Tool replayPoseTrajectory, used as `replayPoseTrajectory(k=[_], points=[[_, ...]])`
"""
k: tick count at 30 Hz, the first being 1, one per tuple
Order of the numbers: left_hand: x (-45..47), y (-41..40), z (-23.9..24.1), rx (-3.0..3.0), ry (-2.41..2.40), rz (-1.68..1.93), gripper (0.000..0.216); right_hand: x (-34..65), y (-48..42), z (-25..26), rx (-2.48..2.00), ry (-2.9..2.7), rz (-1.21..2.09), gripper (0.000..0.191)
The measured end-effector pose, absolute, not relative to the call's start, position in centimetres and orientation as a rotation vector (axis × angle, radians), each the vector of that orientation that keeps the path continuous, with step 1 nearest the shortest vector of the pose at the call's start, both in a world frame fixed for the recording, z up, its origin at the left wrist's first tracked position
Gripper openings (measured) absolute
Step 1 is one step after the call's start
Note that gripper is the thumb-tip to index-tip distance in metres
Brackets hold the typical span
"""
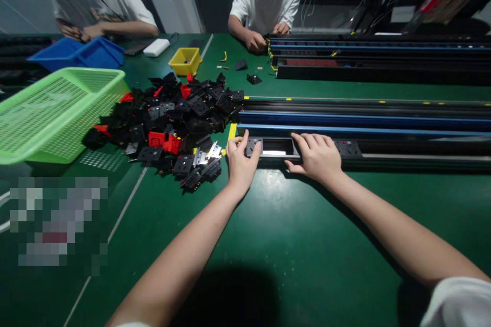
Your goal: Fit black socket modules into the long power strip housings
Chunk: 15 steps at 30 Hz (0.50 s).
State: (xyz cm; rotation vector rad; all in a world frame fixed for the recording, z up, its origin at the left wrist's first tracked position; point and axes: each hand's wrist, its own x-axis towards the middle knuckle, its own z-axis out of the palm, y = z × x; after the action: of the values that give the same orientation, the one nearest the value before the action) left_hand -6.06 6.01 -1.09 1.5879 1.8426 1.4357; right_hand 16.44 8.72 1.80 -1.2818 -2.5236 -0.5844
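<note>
Both hands (241,166) holding a long black bar (422,164), heap of black and red bits (199,106), green basket (103,98), green bench (307,225)

parts pile (198,106) left of rails (364,122), basket (105,91) left of pile

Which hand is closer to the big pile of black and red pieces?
Left. The left hand is beside the pile, on one end of the black rail; the right hand is farther along it.

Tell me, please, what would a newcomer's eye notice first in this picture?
Probably the heap of black and red parts, left of centre, then the bright green basket beside it. Near the middle, the left hand and right hand hold a long black rail.
</note>
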Motion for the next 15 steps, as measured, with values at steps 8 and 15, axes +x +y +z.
replayPoseTrajectory(k=[8, 15], points=[[-6.31, 6.15, -1.03, 1.531, 1.724, 1.408, 0.058, 16.49, 8.68, 1.79, -1.276, -2.521, -0.569, 0.079], [-5.68, 6.20, -0.88, 1.421, 1.620, 1.464, 0.063, 16.67, 8.70, 1.93, -1.265, -2.537, -0.550, 0.077]])
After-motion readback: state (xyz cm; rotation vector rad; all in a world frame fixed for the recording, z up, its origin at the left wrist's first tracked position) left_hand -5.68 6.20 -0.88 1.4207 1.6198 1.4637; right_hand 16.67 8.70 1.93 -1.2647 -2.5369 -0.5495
